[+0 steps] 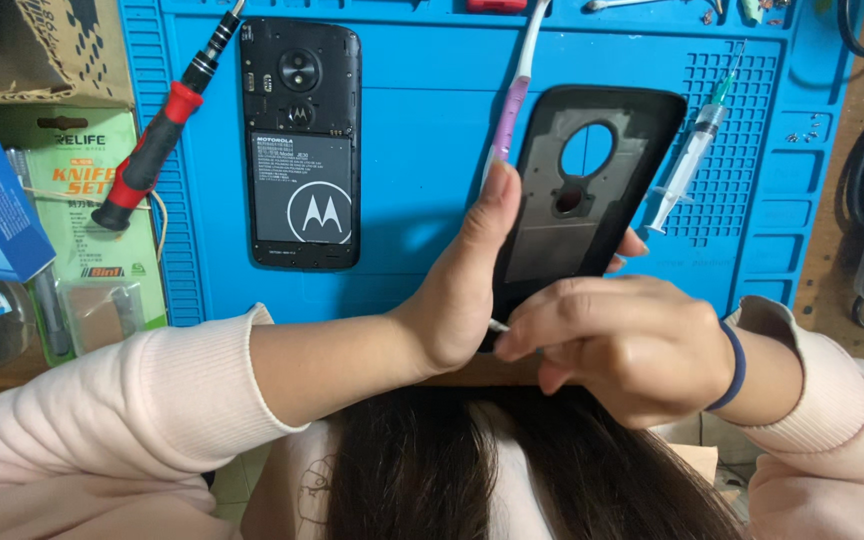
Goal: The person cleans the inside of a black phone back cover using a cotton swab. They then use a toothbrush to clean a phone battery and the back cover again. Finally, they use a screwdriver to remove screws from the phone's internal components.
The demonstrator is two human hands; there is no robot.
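Centre frame: our left hand (457, 290) grips the black back cover (577, 190) upright; our right hand (617, 345) pinches a thin white tool (498, 326) at its lower edge. Opened phone (300, 145) upper left.

Black back cover (592, 190) in the hands; beyond them a bright blue mat (422, 150), a black opened phone (300, 145), a red-and-black screwdriver (157, 145), and a white-and-lilac toothbrush (517, 95).

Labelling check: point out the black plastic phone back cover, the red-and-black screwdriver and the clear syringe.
black plastic phone back cover (562, 235), head view, inner panel.
red-and-black screwdriver (152, 150), head view, handle middle.
clear syringe (692, 155), head view, barrel.
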